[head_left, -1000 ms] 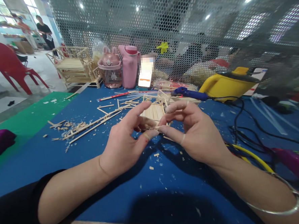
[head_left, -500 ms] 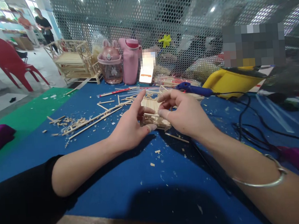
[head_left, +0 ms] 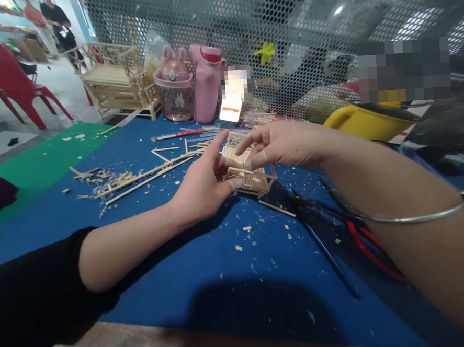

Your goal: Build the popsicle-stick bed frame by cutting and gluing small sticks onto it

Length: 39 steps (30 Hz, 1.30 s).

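Observation:
A small model of light wooden sticks (head_left: 259, 180), with a slatted floor and thin rails, stands on the blue tabletop. My left hand (head_left: 203, 183) is closed on its near left side, thumb and lower fingers at the rail and index finger stretched away. From the right, my right hand (head_left: 273, 146) reaches over the slats, fingers bent, thumb tip at the near rail. Whatever is between its fingertips is hidden. A loose stick (head_left: 277, 208) lies just in front of the model. Pliers with red handles (head_left: 359, 234) lie partly under my right forearm.
Loose sticks (head_left: 149, 179) and offcuts (head_left: 114, 180) lie to the left. Along the back stand a larger stick structure (head_left: 110, 79), a rabbit-eared cup (head_left: 175, 96), a pink bottle (head_left: 206, 86) and a lit phone (head_left: 231, 108). A yellow container (head_left: 364, 123) sits at right.
My right forearm has swung up and outward, with the hand flatter over the model. The pliers and the model's right end now show. My left hand keeps its hold.

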Tool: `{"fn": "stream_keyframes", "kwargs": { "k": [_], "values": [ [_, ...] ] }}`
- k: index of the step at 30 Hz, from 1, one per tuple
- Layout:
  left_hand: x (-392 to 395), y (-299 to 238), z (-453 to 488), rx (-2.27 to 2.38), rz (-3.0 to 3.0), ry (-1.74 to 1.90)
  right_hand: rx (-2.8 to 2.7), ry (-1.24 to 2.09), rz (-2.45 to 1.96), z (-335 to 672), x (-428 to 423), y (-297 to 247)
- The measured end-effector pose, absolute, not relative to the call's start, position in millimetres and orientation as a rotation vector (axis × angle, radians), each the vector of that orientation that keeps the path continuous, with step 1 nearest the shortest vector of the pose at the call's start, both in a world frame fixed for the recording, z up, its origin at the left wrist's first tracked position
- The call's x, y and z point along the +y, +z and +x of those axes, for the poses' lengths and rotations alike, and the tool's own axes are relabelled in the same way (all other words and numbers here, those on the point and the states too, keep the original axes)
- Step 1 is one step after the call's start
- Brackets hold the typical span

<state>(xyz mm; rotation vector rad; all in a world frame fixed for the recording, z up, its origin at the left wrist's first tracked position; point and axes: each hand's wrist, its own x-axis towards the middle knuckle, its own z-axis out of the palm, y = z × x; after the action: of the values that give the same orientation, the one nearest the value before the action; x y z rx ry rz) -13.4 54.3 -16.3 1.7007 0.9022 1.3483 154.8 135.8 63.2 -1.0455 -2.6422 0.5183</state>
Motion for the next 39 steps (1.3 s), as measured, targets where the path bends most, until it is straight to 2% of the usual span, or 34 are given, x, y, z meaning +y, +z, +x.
{"fn": "stream_keyframes", "kwargs": {
  "k": [4,12,25,32,39],
  "values": [
    [56.4,-19.9,-13.6,0.936,1.767,1.373,-2.673,0.535,-0.997,152.5,134.2,65.6],
    [55.7,-19.7,-12.3,1.009,1.810,1.392,-2.670,0.438,-1.218,141.9,121.4,75.4],
    [55.1,-19.1,-13.2,0.981,1.815,1.399,-2.723,0.456,-0.989,147.1,104.8,73.1],
    [54.5,-18.4,-13.5,0.963,1.799,1.387,-2.737,0.202,-0.952,142.2,95.1,70.3],
    [53.6,-16.1,-13.4,0.946,1.773,1.397,-2.734,0.134,-0.946,138.2,93.7,69.3]
  ]
}}
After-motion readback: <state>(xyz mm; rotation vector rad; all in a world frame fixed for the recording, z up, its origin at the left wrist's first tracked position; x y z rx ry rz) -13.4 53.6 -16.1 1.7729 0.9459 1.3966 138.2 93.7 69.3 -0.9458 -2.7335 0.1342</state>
